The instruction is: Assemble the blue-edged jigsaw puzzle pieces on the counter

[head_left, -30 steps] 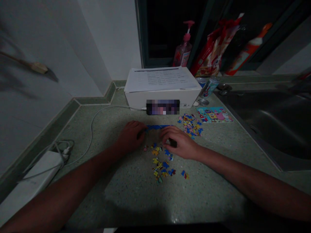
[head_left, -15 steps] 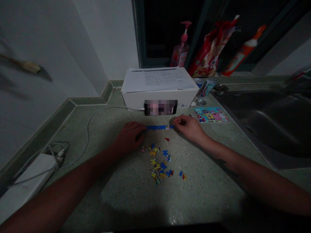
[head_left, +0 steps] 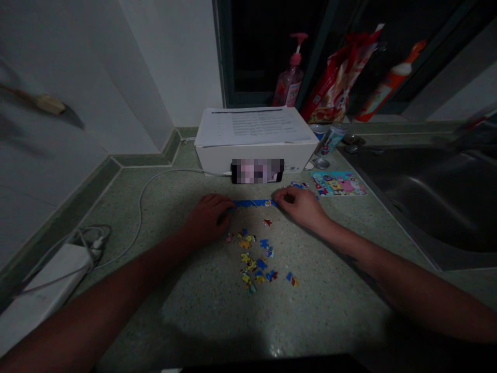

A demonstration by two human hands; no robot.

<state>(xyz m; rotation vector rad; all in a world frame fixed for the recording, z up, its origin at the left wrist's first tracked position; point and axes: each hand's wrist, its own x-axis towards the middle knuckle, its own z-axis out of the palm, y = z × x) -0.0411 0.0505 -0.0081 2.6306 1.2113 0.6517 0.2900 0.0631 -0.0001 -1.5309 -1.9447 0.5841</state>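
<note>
A narrow blue strip of joined jigsaw pieces [head_left: 252, 203] lies flat on the counter between my hands. At its left end, my left hand [head_left: 209, 215] rests with curled fingers, thumb and fingertips closed on the edge. My right hand [head_left: 300, 205] pinches at the opposite end, hiding the tip of the strip. Loose jigsaw pieces [head_left: 261, 264] are scattered below the strip, mostly yellow and blue. One red piece [head_left: 267, 223] lies alone just under it. More jigsaw pieces [head_left: 298, 185] show behind my right hand, partly covered by it.
Behind the strip, a phone [head_left: 257, 172] with a cable leans against a white box [head_left: 217, 155]. A colourful cartoon picture card [head_left: 337, 184] lies right, beside the sink [head_left: 427, 207]. A can [head_left: 332, 141] stands near the box. At left is a white power strip [head_left: 50, 280].
My right hand has shifted slightly left along the strip's end, and more of the pieces behind it show. The left hand stays in place.
</note>
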